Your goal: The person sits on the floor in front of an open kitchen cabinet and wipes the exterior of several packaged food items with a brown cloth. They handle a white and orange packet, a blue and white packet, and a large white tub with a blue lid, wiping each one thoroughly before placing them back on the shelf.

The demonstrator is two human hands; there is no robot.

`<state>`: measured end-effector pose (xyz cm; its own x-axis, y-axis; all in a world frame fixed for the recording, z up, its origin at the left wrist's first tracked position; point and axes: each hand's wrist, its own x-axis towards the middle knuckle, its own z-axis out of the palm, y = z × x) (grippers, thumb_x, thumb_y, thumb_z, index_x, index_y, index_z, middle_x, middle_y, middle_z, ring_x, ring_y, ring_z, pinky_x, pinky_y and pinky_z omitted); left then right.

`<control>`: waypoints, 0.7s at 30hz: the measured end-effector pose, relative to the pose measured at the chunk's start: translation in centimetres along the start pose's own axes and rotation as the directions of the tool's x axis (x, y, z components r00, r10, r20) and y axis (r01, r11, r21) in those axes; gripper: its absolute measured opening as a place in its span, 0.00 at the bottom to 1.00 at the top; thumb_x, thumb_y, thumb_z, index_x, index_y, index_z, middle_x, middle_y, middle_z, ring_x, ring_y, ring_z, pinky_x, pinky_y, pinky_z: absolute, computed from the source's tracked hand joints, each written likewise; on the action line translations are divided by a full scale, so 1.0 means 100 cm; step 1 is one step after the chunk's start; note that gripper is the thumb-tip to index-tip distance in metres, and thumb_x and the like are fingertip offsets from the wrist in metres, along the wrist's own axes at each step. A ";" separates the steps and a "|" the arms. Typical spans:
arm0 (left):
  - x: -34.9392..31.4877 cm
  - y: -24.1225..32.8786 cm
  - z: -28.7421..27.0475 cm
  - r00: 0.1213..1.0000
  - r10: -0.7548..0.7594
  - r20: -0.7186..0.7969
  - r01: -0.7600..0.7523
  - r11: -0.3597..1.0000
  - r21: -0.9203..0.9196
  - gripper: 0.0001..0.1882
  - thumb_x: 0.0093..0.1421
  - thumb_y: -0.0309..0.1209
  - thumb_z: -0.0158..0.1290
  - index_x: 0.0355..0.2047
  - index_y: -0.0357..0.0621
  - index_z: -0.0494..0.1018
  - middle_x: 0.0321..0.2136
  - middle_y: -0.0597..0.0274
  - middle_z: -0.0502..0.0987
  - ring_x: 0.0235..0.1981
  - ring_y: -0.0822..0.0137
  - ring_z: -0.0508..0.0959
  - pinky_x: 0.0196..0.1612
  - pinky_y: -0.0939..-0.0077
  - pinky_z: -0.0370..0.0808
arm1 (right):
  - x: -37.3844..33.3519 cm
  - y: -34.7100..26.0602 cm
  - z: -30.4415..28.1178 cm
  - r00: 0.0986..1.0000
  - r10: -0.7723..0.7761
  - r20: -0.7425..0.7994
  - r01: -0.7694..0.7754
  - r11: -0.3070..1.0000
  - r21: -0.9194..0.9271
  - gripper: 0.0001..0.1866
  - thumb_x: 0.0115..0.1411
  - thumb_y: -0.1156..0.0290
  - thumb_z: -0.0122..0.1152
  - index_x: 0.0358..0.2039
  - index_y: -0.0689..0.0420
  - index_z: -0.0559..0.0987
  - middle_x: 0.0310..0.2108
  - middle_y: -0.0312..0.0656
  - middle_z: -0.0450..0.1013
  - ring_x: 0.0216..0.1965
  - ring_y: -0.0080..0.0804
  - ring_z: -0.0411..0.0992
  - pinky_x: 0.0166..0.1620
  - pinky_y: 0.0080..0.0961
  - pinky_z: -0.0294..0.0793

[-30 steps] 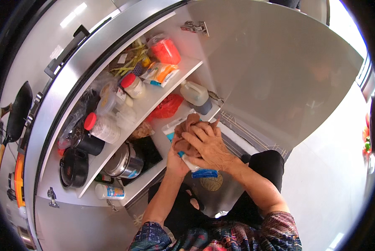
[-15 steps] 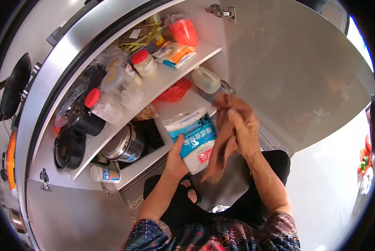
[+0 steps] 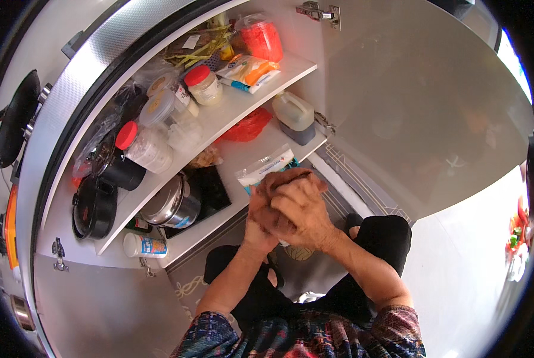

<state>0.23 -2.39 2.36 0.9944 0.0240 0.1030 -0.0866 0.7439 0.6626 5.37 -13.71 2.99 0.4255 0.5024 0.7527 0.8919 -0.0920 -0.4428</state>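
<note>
We look down into an open white cabinet (image 3: 237, 156), its broad grey door (image 3: 422, 107) swung across the upper right of the frame. At the centre, in front of the lower board, we find a white and blue packet (image 3: 268, 167), its clear upper edge pointing toward the top of the frame and most of its body hidden by the hands. A brown cloth (image 3: 282, 178) lies bunched against it. Our right hand (image 3: 302, 212) curls over the cloth with its fingers bent and close together. Our left hand (image 3: 259, 230) is at the packet's lower left; its fingers are covered, so we cannot tell how tightly they close.

Just above the packet, a red plastic bag (image 3: 248, 125) sits beside a handled jug (image 3: 295, 116) of dark liquid. Left of centre we have a steel pot (image 3: 174, 206), with a white bottle (image 3: 143, 245) below it. On the shelf (image 3: 295, 70) above, red-lidded jars (image 3: 206, 88) and a black pan (image 3: 94, 209) stretch toward the left, while a dark wok (image 3: 19, 119) is at the far left edge.
</note>
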 end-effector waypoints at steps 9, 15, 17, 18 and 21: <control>-0.005 -0.002 0.015 0.958 -0.077 -0.277 0.057 0.995 -0.079 0.39 0.62 0.64 0.27 0.62 0.50 0.53 0.59 0.57 0.62 0.60 0.57 0.63 0.61 0.57 0.62 | 0.015 0.011 -0.014 0.985 0.122 -0.126 -0.135 0.986 -0.097 0.26 0.37 0.71 0.66 0.42 0.55 0.75 0.42 0.43 0.68 0.43 0.45 0.65 0.47 0.41 0.63; -0.004 -0.012 0.006 0.948 -0.139 -0.285 0.154 0.988 0.031 0.40 0.61 0.65 0.24 0.64 0.51 0.48 0.60 0.56 0.60 0.60 0.56 0.63 0.60 0.52 0.63 | 0.020 0.038 -0.012 0.832 0.524 -0.184 -0.502 0.851 0.155 0.21 0.44 0.77 0.57 0.43 0.58 0.75 0.39 0.49 0.72 0.42 0.50 0.69 0.47 0.39 0.68; -0.004 -0.013 0.005 0.945 -0.137 -0.298 0.151 0.988 0.023 0.41 0.61 0.66 0.25 0.64 0.50 0.49 0.59 0.56 0.60 0.60 0.57 0.63 0.60 0.53 0.63 | 0.024 0.031 -0.011 0.885 0.414 -0.212 -0.434 0.899 -0.056 0.20 0.44 0.78 0.58 0.42 0.58 0.75 0.40 0.48 0.72 0.44 0.49 0.69 0.48 0.38 0.68; -0.005 -0.012 0.006 0.952 -0.122 -0.282 0.137 0.990 0.034 0.41 0.61 0.66 0.26 0.64 0.49 0.49 0.59 0.57 0.60 0.60 0.57 0.63 0.60 0.54 0.63 | 0.025 0.027 -0.010 0.910 0.355 -0.216 -0.392 0.906 -0.162 0.20 0.44 0.78 0.58 0.41 0.58 0.75 0.41 0.48 0.72 0.45 0.49 0.69 0.48 0.38 0.68; -0.005 -0.008 0.010 0.955 -0.086 -0.285 0.111 0.991 0.073 0.41 0.61 0.66 0.26 0.63 0.49 0.51 0.59 0.58 0.60 0.60 0.60 0.63 0.60 0.58 0.64 | 0.024 0.016 -0.003 0.954 0.213 -0.212 -0.235 0.968 -0.085 0.20 0.41 0.78 0.60 0.40 0.57 0.76 0.41 0.45 0.72 0.44 0.48 0.69 0.49 0.38 0.67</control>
<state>-0.27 -3.62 2.53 0.9741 0.1492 -0.1699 0.0201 0.6915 0.7221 7.85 -12.95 4.27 0.6284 0.2776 0.7267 0.7765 -0.2807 -0.5642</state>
